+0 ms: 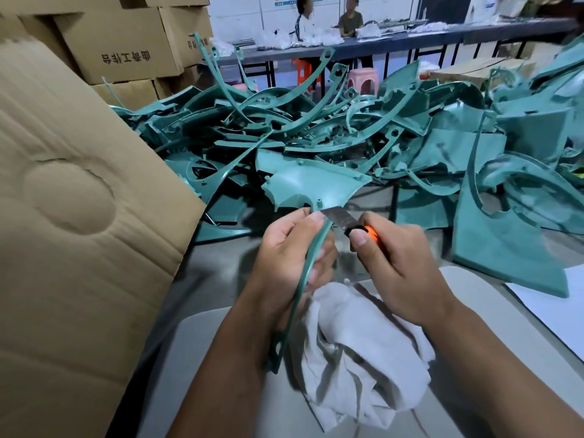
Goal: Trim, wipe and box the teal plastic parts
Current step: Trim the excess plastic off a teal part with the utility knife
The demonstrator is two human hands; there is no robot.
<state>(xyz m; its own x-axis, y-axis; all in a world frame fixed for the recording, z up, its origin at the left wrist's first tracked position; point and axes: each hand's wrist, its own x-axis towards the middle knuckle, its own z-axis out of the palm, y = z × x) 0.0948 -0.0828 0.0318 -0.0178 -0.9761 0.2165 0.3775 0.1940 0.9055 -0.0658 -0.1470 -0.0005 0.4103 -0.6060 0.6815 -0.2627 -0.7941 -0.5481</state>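
The left hand [294, 248] clenched the teal strip [308, 263]; the right hand [388, 254] gripped the knife [343, 220]. Trimming well meant shallow strokes, blade angled away from the fingers [316, 216].

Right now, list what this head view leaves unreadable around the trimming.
- Knife: handle hidden inside the right hand.
- Curved teal strip: middle covered by the left hand.
- White cloth: lower end cut off by the frame edge.
- Cardboard box: only the flap shows; inside hidden.
- Teal pile: lower parts buried; right side blurred.
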